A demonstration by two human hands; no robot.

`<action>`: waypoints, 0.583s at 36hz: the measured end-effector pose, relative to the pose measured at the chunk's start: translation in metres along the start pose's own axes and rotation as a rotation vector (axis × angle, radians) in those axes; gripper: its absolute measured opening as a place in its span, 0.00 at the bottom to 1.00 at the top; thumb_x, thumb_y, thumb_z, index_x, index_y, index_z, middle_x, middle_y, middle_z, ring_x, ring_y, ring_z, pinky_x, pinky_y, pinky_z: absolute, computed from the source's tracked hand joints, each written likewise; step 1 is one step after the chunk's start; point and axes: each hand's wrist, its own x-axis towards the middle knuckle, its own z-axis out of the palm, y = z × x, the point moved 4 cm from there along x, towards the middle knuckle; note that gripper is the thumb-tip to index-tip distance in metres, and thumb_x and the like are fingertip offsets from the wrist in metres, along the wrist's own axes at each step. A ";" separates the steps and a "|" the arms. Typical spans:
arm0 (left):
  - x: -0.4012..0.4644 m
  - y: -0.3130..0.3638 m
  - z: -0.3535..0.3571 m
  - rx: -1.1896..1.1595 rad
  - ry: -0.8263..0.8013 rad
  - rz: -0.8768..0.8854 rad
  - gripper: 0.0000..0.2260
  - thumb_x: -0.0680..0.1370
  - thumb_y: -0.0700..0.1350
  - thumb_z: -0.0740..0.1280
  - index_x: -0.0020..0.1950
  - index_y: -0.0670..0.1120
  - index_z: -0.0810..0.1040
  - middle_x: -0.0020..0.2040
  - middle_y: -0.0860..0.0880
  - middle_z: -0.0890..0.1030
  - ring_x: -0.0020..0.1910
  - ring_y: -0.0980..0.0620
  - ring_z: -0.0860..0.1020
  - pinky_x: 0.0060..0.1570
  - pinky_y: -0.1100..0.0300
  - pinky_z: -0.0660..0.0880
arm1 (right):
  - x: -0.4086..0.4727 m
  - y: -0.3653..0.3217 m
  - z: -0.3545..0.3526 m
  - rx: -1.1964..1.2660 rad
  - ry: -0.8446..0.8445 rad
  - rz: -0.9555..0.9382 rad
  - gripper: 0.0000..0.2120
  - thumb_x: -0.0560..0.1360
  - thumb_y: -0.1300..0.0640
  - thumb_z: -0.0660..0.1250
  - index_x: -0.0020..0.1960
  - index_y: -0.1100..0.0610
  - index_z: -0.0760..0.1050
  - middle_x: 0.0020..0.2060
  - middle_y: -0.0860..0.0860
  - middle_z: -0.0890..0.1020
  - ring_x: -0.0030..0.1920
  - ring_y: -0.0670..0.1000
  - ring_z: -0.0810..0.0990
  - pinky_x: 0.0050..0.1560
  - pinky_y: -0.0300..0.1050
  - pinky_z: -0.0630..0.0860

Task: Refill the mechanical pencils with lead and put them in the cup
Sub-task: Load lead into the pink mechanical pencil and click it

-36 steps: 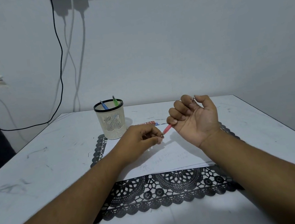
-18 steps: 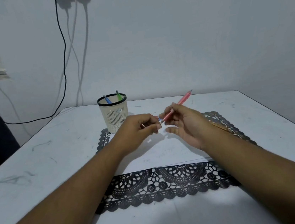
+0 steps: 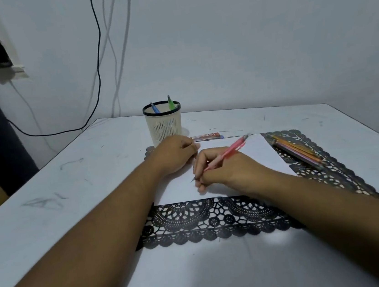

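Black lace mat (image 3: 207,219) under paper (image 3: 245,160); 2 pencils (image 3: 162,105) in cup (image 3: 163,125)

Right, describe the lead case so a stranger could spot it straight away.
Start at the white cup with the black rim, at the back of the table. Just right of its base, beyond the paper, a small flat case lies on its side. It is short and reddish, unlike the long loose pencils on the lace mat further right.

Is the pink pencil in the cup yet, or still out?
Out. The right hand grips the pink pencil, tip down over the paper; the cup stands apart.
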 end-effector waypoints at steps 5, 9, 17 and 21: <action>-0.001 0.000 0.000 0.016 0.038 0.011 0.22 0.83 0.52 0.65 0.31 0.46 0.72 0.28 0.53 0.72 0.29 0.55 0.69 0.35 0.58 0.64 | 0.018 0.010 0.008 -0.008 -0.061 0.095 0.09 0.75 0.75 0.67 0.44 0.63 0.79 0.38 0.64 0.81 0.42 0.60 0.83 0.56 0.58 0.81; -0.001 -0.007 0.001 -0.144 0.020 -0.006 0.21 0.83 0.52 0.66 0.37 0.37 0.75 0.30 0.49 0.72 0.31 0.53 0.70 0.37 0.56 0.66 | 0.027 0.011 0.016 0.055 -0.096 0.075 0.06 0.74 0.73 0.68 0.44 0.63 0.79 0.41 0.65 0.80 0.44 0.60 0.80 0.54 0.56 0.77; 0.005 -0.012 0.000 -0.221 0.010 -0.011 0.21 0.83 0.53 0.65 0.40 0.37 0.78 0.33 0.46 0.77 0.33 0.51 0.74 0.41 0.54 0.71 | 0.035 0.018 0.019 -0.126 0.003 -0.011 0.06 0.70 0.67 0.70 0.41 0.56 0.80 0.36 0.66 0.80 0.37 0.58 0.80 0.43 0.57 0.78; 0.006 -0.015 0.000 -0.284 0.000 -0.027 0.24 0.83 0.54 0.65 0.38 0.36 0.73 0.32 0.45 0.73 0.33 0.50 0.71 0.40 0.52 0.68 | 0.038 0.020 0.022 -0.060 0.002 -0.013 0.08 0.71 0.70 0.69 0.40 0.58 0.78 0.33 0.67 0.77 0.34 0.58 0.76 0.41 0.55 0.73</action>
